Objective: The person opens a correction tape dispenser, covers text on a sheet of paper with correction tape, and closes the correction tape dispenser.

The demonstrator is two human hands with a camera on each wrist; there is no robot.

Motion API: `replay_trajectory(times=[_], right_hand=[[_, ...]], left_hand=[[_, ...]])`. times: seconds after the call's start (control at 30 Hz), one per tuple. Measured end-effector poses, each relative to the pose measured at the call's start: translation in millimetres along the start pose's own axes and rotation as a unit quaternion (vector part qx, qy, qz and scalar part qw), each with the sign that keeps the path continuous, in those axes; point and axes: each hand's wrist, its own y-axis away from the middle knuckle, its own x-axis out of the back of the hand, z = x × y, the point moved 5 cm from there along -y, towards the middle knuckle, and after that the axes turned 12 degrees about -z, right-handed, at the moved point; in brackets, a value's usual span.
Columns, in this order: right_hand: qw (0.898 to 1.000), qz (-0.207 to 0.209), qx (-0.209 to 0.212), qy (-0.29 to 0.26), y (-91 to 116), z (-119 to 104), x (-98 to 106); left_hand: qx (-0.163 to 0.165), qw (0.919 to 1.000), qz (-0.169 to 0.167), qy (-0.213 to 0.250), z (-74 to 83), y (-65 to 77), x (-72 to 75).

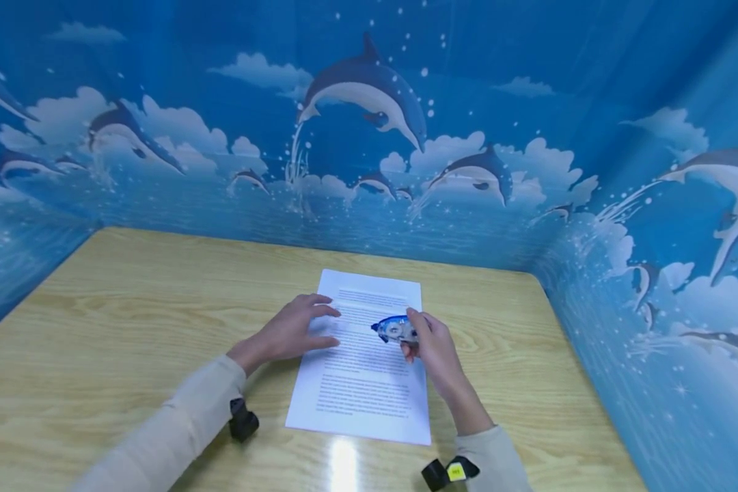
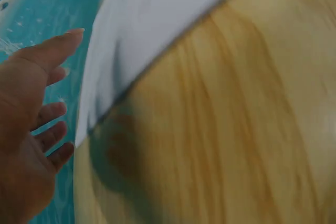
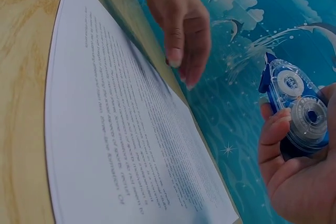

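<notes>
A printed sheet of paper (image 1: 363,383) lies on the wooden table, its lines of text also legible in part in the right wrist view. Above its right side, my right hand (image 1: 433,345) grips a blue and clear correction tape dispenser (image 1: 396,329), the blue tip aimed left. Two round reels show through the dispenser's (image 3: 299,103) clear case in the right wrist view. My left hand (image 1: 295,328) hovers by the paper's left edge, fingers loosely extended and nothing held. In the left wrist view the left hand (image 2: 31,108) appears apart from the sheet, casting a shadow.
Pale wood table (image 1: 178,301) stretches out on both sides of the paper. A blue curtain (image 1: 234,205) printed with dolphins encloses the back and sides. Black wrist cameras sit on both sleeves, and light glares near the table's front.
</notes>
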Motion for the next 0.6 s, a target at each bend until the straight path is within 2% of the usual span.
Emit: replay_trajectory(times=[0.07,0.17,0.4,0.6], right_hand=[[1.0,0.001,-0.004,0.0,0,1,0],[1.0,0.005,-0.009,-0.004,2,2,1],[1.0,0.02,-0.009,-0.015,3,5,7],[0.997,0.042,0.0,-0.057,1,8,15]], left_hand=[[0.009,0.9992,-0.006,-0.039,-8.0,5.3,-1.5],[0.014,0.997,-0.023,-0.072,-17.1,11.6,-5.6],[0.015,0.992,-0.086,-0.091,-29.9,18.8,-17.5],[0.007,0.9895,-0.087,-0.115,-32.3,20.8,-21.7]])
